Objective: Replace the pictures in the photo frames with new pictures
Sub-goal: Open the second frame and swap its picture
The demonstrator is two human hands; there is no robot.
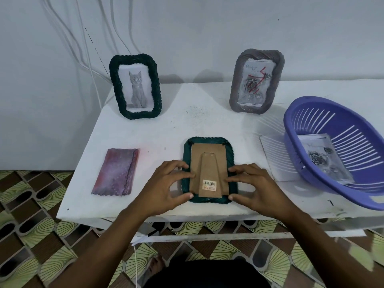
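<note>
Here we pinch the face-down dark green woven photo frame (209, 170) with both hands, left hand (166, 185) and right hand (252, 187) flanking it mid-tabletop (158, 134), its long axis pointing away, neither nearer.

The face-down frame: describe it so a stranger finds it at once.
On the white table, a dark green frame lies between the left hand and right hand. Unlike the cat frame and the rose frame standing behind, it shows a brown back with a barcode sticker.
</note>
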